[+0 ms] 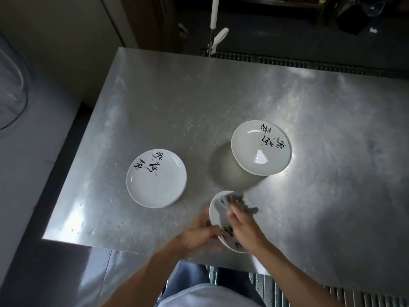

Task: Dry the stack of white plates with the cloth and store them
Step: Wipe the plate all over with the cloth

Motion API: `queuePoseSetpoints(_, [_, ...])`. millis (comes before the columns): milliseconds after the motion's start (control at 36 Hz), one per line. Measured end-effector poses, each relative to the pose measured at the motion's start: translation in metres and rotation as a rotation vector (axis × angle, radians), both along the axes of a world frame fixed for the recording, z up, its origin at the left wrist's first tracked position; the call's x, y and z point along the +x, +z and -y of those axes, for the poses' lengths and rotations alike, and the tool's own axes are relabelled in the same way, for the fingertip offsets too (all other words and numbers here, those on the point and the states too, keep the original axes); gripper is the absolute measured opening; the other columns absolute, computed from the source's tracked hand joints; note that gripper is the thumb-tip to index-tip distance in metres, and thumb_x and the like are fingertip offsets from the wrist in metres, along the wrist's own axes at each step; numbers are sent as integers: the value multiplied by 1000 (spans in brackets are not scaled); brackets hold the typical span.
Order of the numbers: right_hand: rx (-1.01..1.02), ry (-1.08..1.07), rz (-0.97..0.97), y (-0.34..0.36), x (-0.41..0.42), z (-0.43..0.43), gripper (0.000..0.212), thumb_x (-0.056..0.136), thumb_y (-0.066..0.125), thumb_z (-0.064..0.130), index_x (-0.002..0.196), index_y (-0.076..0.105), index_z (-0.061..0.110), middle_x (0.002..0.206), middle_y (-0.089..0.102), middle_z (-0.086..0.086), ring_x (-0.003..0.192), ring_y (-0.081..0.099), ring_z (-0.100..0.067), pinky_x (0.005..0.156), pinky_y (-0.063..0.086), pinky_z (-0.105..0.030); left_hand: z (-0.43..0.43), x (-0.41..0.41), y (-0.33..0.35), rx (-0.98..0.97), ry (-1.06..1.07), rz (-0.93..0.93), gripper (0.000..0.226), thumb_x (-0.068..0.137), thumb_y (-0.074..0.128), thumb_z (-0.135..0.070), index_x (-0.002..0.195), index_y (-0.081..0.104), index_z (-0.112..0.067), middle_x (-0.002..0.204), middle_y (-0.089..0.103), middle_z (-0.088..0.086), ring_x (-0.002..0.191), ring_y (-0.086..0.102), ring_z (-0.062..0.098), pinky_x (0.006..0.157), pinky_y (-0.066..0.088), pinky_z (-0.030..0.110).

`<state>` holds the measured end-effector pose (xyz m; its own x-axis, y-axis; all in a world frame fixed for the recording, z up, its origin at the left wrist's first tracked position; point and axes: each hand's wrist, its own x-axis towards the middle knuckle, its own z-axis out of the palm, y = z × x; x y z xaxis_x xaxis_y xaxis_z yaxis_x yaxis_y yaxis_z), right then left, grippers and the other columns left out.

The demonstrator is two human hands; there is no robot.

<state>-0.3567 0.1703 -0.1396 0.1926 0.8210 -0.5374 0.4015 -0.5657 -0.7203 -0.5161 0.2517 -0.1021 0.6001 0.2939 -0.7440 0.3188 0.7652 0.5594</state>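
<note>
Gripping a white plate [214, 216] by its left rim, the left hand [199, 235] curls its fingers round the edge and holds the plate tilted just above the near edge of the steel table [177, 96]. The right hand [245, 227] lies on the plate's face with its fingers stretched out fairly straight, pressing a grey cloth [222, 200] against the dish. The cloth is bunched under the fingertips and spills over the plate's far and right rim. Both hands are blurred, so how the thumbs lie cannot be told.

Left of the grip and a little farther off, a low stack of plates [156, 178] sits flat on the table, black brush lettering showing on the top one. Beyond the grip to the right stands a taller stack of plates [261, 148] with the same lettering, casting a shadow toward the hands.

Far past both stacks, off the table's back edge, a white pole [214, 12] stands upright over a dark floor grating [309, 63].
</note>
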Motion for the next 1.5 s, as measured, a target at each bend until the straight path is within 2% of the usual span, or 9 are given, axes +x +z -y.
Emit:
queuePoseSetpoints(111, [46,45,13,-2,2,0,47,108,39,30,154,34,33,163,28,9,150,27,-12,119,25,-27,-8,1,1,7,58,-51,37,101,50,-9,136,54,-20,120,68,17,91,74,27,69,59,37])
queuePoseSetpoints(361, [89,172,175,-13,11,10,49,109,36,28,157,28,21,163,8,13,153,3,-9,125,15,-42,-10,3,5,144,-20,-176,31,99,49,7,128,40,-1,124,59,30,88,70,31,72,62,52])
queuePoseSetpoints(528, [219,530,218,-13,5,15,53,108,39,26,158,24,18,166,7,7,154,0,-7,126,9,-30,-10,1,8,176,-39,-257,28,93,55,10,116,42,1,104,57,24,89,63,32,86,54,66])
queuePoseSetpoints(694, [0,271,522,-9,11,-12,61,103,44,15,160,21,16,168,9,-4,156,6,-24,125,2,-35,-5,8,4,32,330,-264,37,91,49,15,117,44,-10,128,55,23,97,68,37,83,58,66])
queuePoseSetpoints(833, [-42,49,184,3,-1,-15,49,108,36,26,157,30,20,164,24,-5,150,26,-22,120,27,-39,6,4,5,-84,237,-105,50,76,66,-12,123,57,-27,114,71,17,90,74,37,77,61,57])
queuePoseSetpoints(944, [57,77,-57,7,-10,-7,47,108,41,28,154,35,29,163,26,10,151,21,-5,121,18,-24,2,-1,4,-164,190,-131,49,74,66,-36,116,68,-10,95,72,18,80,72,29,76,61,51])
queuePoseSetpoints(1111, [25,69,39,6,-7,-11,46,108,41,28,154,38,26,163,29,5,151,25,-12,122,24,-37,2,-8,-5,-136,226,-233,21,93,53,-4,109,65,1,91,66,20,78,66,28,60,57,33])
queuePoseSetpoints(1278, [18,204,206,-8,-6,-15,44,108,39,22,152,41,21,165,23,5,154,16,-13,124,18,-40,6,-15,-6,-31,157,-140,43,84,58,6,124,63,-9,100,71,13,81,68,21,63,55,31])
queuePoseSetpoints(1500, [180,472,160,-8,-7,-9,47,107,39,23,154,38,20,163,21,9,152,9,-3,122,4,-18,-1,-17,-6,31,182,-109,58,75,58,14,121,64,-21,101,75,15,87,73,26,71,61,47])
